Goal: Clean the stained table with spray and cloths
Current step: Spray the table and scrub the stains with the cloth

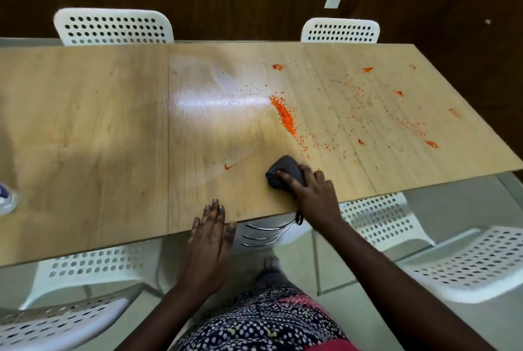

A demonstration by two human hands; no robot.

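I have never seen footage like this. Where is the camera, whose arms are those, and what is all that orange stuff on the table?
There is no machine here: the one picture comes from a wide-angle camera worn on a person's head, looking forward and down, so the arms reaching in from the bottom are that person's own. The right hand grips a dark grey cloth and presses it on the wooden table. The left hand lies flat on the near edge, fingers straight, holding nothing. The orange stuff is the stain being cleaned: a thick streak of orange crumbs in the middle, with smaller specks and smears scattered to the right. The shiny patch left of the streak looks wet or freshly wiped. White chairs with holes stand around the table. At the far left edge a small object is partly cut off; I cannot tell what it is.
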